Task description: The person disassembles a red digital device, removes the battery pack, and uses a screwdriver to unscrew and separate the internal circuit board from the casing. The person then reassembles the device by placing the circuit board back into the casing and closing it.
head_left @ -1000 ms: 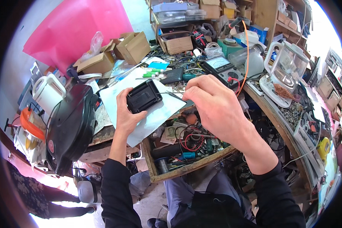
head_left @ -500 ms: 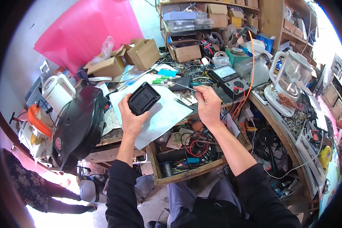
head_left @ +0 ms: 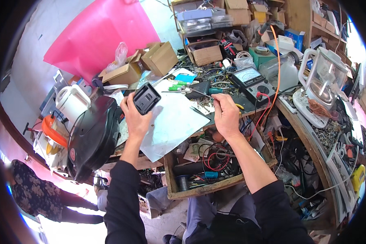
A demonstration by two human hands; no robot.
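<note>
My left hand (head_left: pixel 135 121) grips a black rectangular plastic casing (head_left: pixel 147 99) by its side, the hollow face turned up toward me. It is held above the left part of a pale sheet (head_left: pixel 177 128) on the bench. My right hand (head_left: pixel 227 117) is closed in a pinch to the right of the sheet. From its fingertips a thin metal shaft, seemingly a screwdriver (head_left: pixel 201 93), points left; its handle is hidden in the hand. The shaft and the casing are apart. Green-handled tools (head_left: pixel 178 86) lie beyond the sheet.
An open wooden drawer (head_left: pixel 209 191) with wires and a solder spool juts out below my hands. An analog multimeter (head_left: pixel 252 81) with red leads stands at the right, near a blender (head_left: pixel 323 77). A black lidded appliance (head_left: pixel 93 140) is at the left; a person (head_left: pixel 38 189) stands lower left.
My left hand has moved the casing left and away from me, tilting it somewhat. The right hand keeps its pinch near the same spot. The whole view has shifted slightly.
</note>
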